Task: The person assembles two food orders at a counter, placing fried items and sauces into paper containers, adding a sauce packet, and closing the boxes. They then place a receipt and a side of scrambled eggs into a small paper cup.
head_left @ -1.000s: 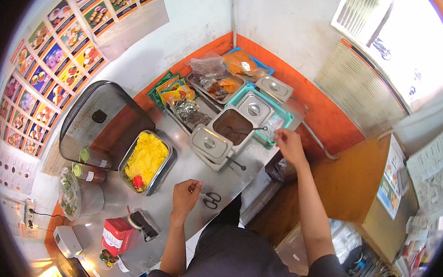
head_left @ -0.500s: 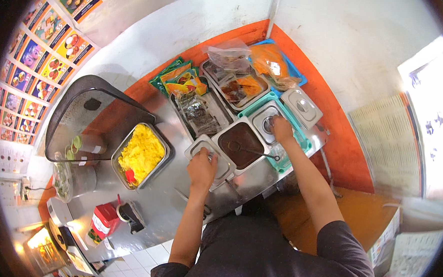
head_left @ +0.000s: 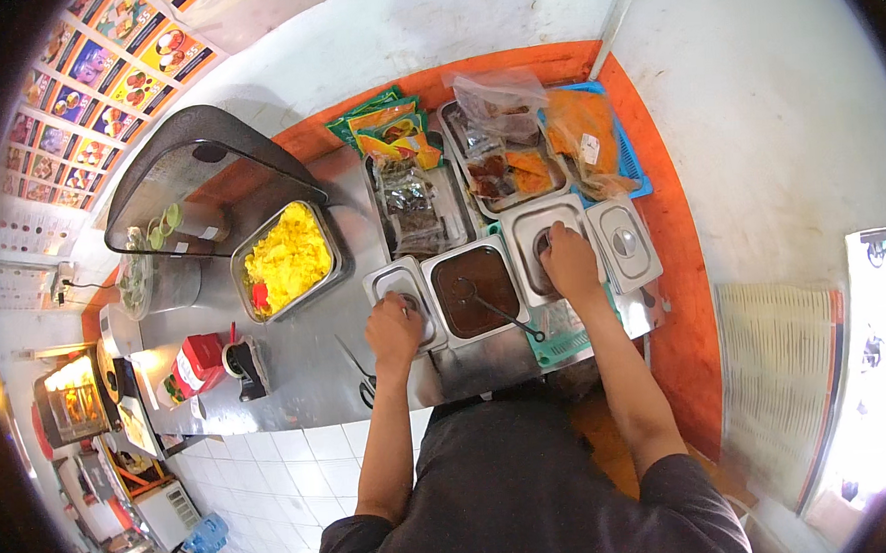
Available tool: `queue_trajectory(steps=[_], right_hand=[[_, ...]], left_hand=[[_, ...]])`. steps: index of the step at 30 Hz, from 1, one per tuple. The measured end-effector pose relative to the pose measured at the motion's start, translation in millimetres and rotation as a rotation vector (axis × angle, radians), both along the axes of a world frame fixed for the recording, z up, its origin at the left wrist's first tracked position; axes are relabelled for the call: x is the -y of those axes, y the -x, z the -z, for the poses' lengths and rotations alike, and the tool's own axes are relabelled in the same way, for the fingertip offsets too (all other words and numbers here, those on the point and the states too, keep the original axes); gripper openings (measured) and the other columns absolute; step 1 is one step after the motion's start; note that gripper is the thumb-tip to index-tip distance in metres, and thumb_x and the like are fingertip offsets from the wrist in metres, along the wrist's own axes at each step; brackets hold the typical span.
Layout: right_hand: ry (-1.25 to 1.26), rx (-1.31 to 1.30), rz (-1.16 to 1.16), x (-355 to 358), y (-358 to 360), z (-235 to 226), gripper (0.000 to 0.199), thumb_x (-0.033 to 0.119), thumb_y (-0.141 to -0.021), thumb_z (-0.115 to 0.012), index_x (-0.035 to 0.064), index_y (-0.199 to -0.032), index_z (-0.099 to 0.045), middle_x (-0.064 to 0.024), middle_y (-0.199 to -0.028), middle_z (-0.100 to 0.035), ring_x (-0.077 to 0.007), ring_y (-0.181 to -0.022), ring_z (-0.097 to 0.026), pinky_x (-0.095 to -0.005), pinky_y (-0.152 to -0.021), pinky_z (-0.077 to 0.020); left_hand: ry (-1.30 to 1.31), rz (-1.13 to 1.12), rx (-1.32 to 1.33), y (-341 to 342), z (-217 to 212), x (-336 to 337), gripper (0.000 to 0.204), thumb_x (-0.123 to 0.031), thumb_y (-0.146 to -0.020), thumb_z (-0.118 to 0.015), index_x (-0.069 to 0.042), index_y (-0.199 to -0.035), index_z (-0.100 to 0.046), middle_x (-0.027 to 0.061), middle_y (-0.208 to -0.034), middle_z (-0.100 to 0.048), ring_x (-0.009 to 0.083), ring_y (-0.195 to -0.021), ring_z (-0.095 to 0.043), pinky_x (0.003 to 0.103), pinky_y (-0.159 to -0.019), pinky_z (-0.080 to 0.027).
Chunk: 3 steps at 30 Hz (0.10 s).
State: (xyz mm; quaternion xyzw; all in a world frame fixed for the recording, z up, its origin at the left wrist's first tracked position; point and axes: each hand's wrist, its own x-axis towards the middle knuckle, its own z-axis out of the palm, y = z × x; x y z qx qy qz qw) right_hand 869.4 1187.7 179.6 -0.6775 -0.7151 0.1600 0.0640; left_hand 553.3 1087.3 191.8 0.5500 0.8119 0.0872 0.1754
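My left hand (head_left: 394, 329) is closed at the handle of a steel pan lid (head_left: 395, 279) on the counter's near side. Right of it stands a square pan of dark brown sauce (head_left: 477, 310), with a ladle (head_left: 500, 312) lying across it. Beyond that, my right hand (head_left: 569, 260) has its fingers closed round the handle of another steel lid (head_left: 530, 214). This lid sits over a pan above a teal basket (head_left: 564, 345). A third lidded steel container (head_left: 627, 242) is just right of my right hand. My palms partly hide both handles.
Behind are trays of bagged food (head_left: 414, 208), seasoning packets (head_left: 380, 120) and an orange bag (head_left: 586, 139) on a blue tray. To the left are a tray of yellow food (head_left: 287, 260), a mesh cover (head_left: 197, 179), a red box (head_left: 199, 361) and scissors (head_left: 367, 386).
My view has shifted, showing more floor at the lower left. The lidded pan at my right hand now covers more of the teal basket. Both hands remain on the lids.
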Motion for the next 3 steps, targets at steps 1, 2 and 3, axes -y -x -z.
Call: queue_trajectory(steps=[1, 2, 3], right_hand=[[-0.034, -0.079, -0.020, -1.2, 1.4, -5.5, 0.034, 0.014, -0.087, -0.070, -0.0011, -0.114, -0.057, -0.0215, -0.100, -0.071, -0.0420, -0.095, -0.073, -0.0498, -0.080, -0.0605], [-0.040, -0.148, -0.054, -1.9, 4.9, -5.4, 0.036, 0.017, -0.085, -0.072, 0.0005, -0.114, -0.057, -0.0220, -0.101, -0.071, -0.0436, -0.095, -0.072, -0.0512, -0.084, -0.0593], [-0.046, -0.217, -0.089, -0.8, 12.0, -3.2, 0.038, 0.019, -0.084, -0.074, 0.0021, -0.115, -0.058, -0.0225, -0.102, -0.071, -0.0452, -0.095, -0.072, -0.0526, -0.088, -0.0581]], left_hand=[[0.005, -0.013, -0.013, -0.6, 0.1, 1.1, 0.020, -0.016, -0.081, -0.070, -0.007, -0.098, -0.067, 0.0191, -0.097, -0.074, 0.0419, -0.089, -0.073, 0.054, -0.078, -0.057], [0.006, -0.026, -0.025, -2.0, -0.2, 1.2, 0.020, -0.016, -0.081, -0.070, -0.008, -0.099, -0.068, 0.0188, -0.097, -0.074, 0.0418, -0.089, -0.073, 0.054, -0.078, -0.057], [0.028, -0.054, 0.001, -0.8, 0.9, 2.6, 0.021, -0.015, -0.080, -0.070, -0.008, -0.099, -0.068, 0.0167, -0.102, -0.075, 0.0411, -0.093, -0.073, 0.052, -0.080, -0.058]])
